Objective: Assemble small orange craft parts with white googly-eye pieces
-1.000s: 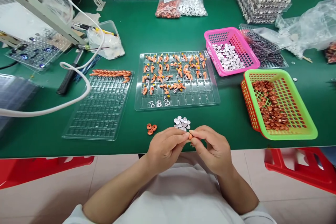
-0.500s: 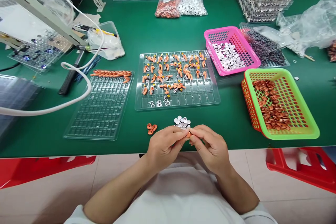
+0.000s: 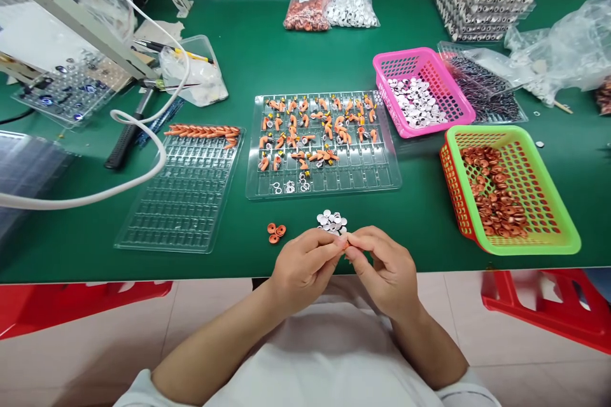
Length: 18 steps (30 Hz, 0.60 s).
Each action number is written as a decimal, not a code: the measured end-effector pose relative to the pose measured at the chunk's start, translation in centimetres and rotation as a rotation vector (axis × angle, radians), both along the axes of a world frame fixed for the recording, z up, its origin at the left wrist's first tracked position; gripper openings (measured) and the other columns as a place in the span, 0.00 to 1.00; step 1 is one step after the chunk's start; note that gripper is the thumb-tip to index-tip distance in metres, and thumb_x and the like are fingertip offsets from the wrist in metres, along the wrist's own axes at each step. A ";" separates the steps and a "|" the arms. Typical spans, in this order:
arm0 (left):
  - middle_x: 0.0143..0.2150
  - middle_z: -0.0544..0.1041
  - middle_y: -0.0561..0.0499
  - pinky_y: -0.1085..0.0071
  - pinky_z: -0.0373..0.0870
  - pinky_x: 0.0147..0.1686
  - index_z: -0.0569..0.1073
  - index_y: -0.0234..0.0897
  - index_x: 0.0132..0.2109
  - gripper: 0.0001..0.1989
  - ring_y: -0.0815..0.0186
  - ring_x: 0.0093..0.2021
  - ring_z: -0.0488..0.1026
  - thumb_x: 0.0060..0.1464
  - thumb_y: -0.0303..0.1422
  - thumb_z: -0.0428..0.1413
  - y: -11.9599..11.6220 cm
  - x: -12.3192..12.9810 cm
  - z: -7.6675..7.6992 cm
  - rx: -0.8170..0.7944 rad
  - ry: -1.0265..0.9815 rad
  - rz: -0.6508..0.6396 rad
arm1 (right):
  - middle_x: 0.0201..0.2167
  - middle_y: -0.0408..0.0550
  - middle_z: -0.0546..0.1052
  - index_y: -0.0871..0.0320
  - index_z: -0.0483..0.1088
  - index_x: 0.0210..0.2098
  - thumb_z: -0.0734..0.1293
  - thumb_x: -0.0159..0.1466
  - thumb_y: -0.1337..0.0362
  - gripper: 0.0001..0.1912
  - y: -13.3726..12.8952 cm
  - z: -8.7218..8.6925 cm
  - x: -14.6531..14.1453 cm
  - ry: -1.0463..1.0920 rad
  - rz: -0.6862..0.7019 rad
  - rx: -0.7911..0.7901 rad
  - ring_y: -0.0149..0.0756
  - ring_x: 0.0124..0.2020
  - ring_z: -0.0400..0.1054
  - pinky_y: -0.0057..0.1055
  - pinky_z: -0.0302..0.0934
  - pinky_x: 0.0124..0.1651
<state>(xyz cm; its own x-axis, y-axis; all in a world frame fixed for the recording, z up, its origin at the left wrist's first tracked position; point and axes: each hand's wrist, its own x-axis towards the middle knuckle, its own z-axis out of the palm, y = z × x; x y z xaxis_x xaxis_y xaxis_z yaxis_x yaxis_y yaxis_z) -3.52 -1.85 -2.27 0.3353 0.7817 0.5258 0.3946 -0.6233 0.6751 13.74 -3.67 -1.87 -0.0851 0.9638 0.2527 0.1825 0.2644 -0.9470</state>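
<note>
At the table's front edge, my left hand [image 3: 305, 267] and my right hand [image 3: 384, 270] meet, fingertips pinched together on one small orange part [image 3: 346, 244]. The fingers cover most of it, so its full shape is hidden. Just beyond the fingertips lies a heap of small white discs [image 3: 331, 221]. Several round copper-orange caps [image 3: 274, 232] rest left of that heap. Farther back is a clear compartment tray [image 3: 363, 182] holding curved orange pieces with black and yellow ends, plus some white rings in its front row.
A pink basket [image 3: 458, 105] of white discs and a green basket [image 3: 556, 203] of copper-coloured caps stand to the right. On the left are another clear tray [image 3: 167, 203], a hammer [image 3: 125, 140] and a white cable [image 3: 143, 184]. Filled bags [image 3: 308, 9] lie behind.
My hands stay together on the small orange part, with only a slight shift of the fingers. The view has moved a little; nothing else on the table differs.
</note>
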 end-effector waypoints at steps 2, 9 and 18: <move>0.40 0.81 0.46 0.75 0.78 0.35 0.75 0.38 0.50 0.13 0.67 0.37 0.79 0.61 0.21 0.56 0.1 -0.1 0.0 0.000 0.021 -0.014 | 0.37 0.48 0.79 0.53 0.76 0.46 0.66 0.66 0.74 0.13 0.0 0.0 0.0 -0.002 -0.012 0.006 0.36 0.37 0.74 0.33 0.71 0.39; 0.41 0.82 0.47 0.74 0.79 0.39 0.75 0.37 0.51 0.13 0.68 0.40 0.80 0.62 0.22 0.55 0.9 -0.5 0.3 -0.040 -0.023 -0.081 | 0.38 0.49 0.79 0.53 0.75 0.46 0.66 0.66 0.75 0.14 -0.1 -0.3 -0.1 -0.013 -0.013 0.024 0.37 0.38 0.74 0.34 0.72 0.39; 0.39 0.82 0.46 0.72 0.79 0.35 0.73 0.37 0.51 0.12 0.66 0.38 0.79 0.62 0.22 0.55 1.0 -0.3 0.2 0.078 0.054 -0.059 | 0.38 0.48 0.79 0.53 0.76 0.46 0.66 0.66 0.74 0.13 0.1 -0.2 0.4 -0.031 0.010 -0.009 0.35 0.37 0.74 0.33 0.72 0.39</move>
<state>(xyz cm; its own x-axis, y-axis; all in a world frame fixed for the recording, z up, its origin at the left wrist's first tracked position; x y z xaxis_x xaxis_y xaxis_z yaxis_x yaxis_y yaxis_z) -3.82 -0.87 -2.03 0.4090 0.7172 0.5642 0.3901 -0.6964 0.6024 14.11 -3.55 -2.07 -0.1020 0.9652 0.2409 0.2091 0.2575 -0.9434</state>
